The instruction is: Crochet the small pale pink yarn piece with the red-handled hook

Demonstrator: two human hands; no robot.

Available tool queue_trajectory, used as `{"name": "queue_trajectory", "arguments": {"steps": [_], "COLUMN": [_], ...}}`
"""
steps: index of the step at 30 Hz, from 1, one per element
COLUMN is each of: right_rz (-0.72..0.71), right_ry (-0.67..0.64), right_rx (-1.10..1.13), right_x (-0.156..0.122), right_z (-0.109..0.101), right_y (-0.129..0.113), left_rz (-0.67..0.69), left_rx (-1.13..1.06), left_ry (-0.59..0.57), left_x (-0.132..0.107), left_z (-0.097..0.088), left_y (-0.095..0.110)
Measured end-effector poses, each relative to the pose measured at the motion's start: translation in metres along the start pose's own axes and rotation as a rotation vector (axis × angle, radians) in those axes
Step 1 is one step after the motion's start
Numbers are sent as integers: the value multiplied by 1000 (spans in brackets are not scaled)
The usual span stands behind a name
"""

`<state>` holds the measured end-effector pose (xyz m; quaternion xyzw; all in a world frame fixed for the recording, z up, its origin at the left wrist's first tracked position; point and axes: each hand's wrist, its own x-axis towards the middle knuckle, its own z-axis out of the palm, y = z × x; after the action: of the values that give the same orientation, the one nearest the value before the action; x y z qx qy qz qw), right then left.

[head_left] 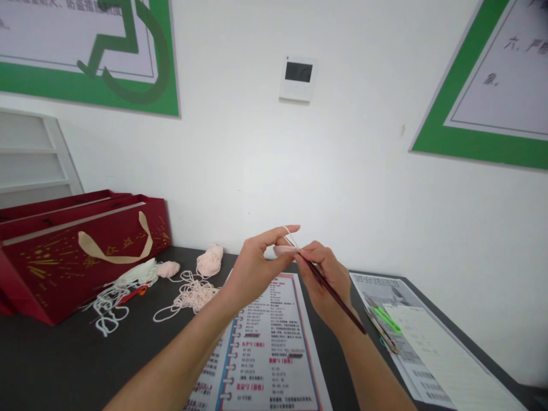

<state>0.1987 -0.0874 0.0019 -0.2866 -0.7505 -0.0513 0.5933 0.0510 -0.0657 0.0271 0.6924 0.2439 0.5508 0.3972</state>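
My left hand (pixel 261 257) pinches a small pale pink crocheted piece (pixel 284 250) between thumb and fingers. A strand of light yarn (pixel 291 235) runs over its raised index finger. My right hand (pixel 327 279) grips a dark red crochet hook (pixel 334 292), whose tip meets the piece between the two hands. The handle slants down to the right past the palm; the hook's very tip is hidden by the fingers. Beneath the hands lies a printed pattern sheet (pixel 295 319) with a drawn spiral binding. Loose pale pink yarn (pixel 194 294) lies tangled to the left.
Red gift bags (pixel 98 251) stand at the left against the wall. White yarn (pixel 107 308) and a pink yarn ball (pixel 209 260) lie near them. At the right, papers (pixel 432 342) hold green-handled scissors (pixel 387 318). The black table (pixel 55 365) meets a white wall.
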Motion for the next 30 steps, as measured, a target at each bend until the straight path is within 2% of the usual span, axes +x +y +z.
{"name": "queue_trajectory", "arguments": {"steps": [3,6,9,11,14,20,24,26,28,30], "right_rz": [-215,-342,-430,-423,-297,-59,395,566,626,571], "right_ry": [-57,-28,20,48,76,85,176,200,182,138], "right_rx": [-36,-99,-236,-336,-370,-127,366,627,726,649], "right_x": [3,3,0,-4,-6,-2,6,10,11,11], "right_z": [-6,-6,1,7,12,6,1,-1,-5,-11], "right_y": [8,12,15,15,6,-23,-28,-28,-27,-25], "left_rz": [-164,-263,-261,-237,-174,-12,48,70,77,56], "left_rx": [-283,-466,-523,-518,-430,-190,-81,-48,-37,-48], "left_ry": [-82,-110,-49,14,75,105,78,67,64,52], "left_x": [3,3,2,0,0,2,1,1,1,2], "left_z": [-3,-2,3,6,7,-6,-11,-11,-12,-14], "left_y": [-1,1,2,1,-1,-2,1,2,3,5]}}
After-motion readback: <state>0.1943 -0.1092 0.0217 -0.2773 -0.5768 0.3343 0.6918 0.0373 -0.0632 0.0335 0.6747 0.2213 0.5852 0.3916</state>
